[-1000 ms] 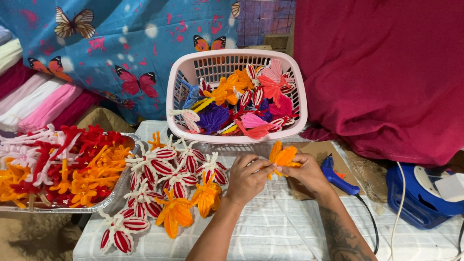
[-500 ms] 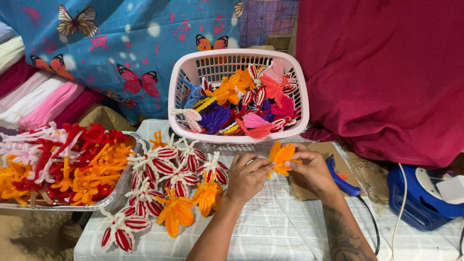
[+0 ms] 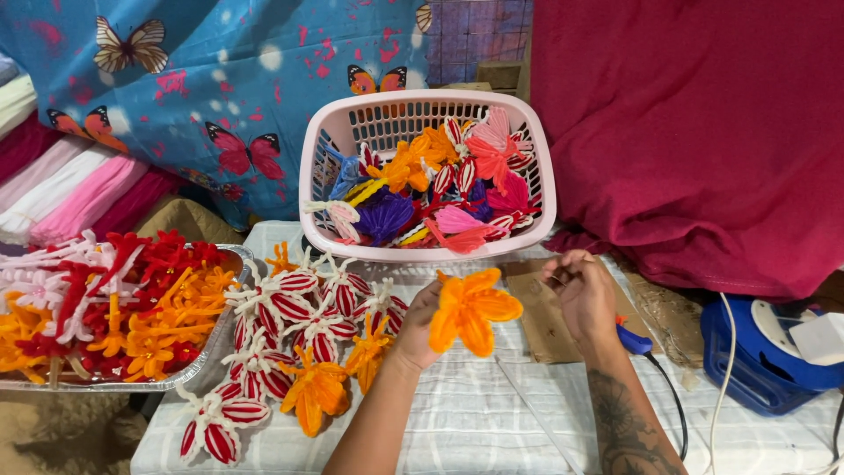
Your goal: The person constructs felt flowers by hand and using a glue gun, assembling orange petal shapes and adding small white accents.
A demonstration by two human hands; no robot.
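My left hand [image 3: 420, 324] holds an orange pipe-cleaner flower [image 3: 469, 310] up over the white cloth-covered table [image 3: 475, 413]. My right hand [image 3: 580, 295] is raised just to the right of the flower, fingers curled, apart from it and with nothing visible in it. Left of my left hand lies a heap of red-and-white striped and orange pipe-cleaner flowers [image 3: 299, 339]. Behind my hands stands a pink plastic basket [image 3: 536, 189] filled with mixed coloured flowers.
A foil tray [image 3: 207, 356] of red, orange and white flower pieces sits at the left. A blue-handled tool with a black cord [image 3: 635, 341] lies on brown cardboard [image 3: 536, 308] under my right wrist. A blue container [image 3: 760, 365] stands at the right. Butterfly cloth and maroon fabric hang behind.
My right hand has let go of the orange flower and drawn off to the right. The left hand keeps the flower and has turned it face-on.
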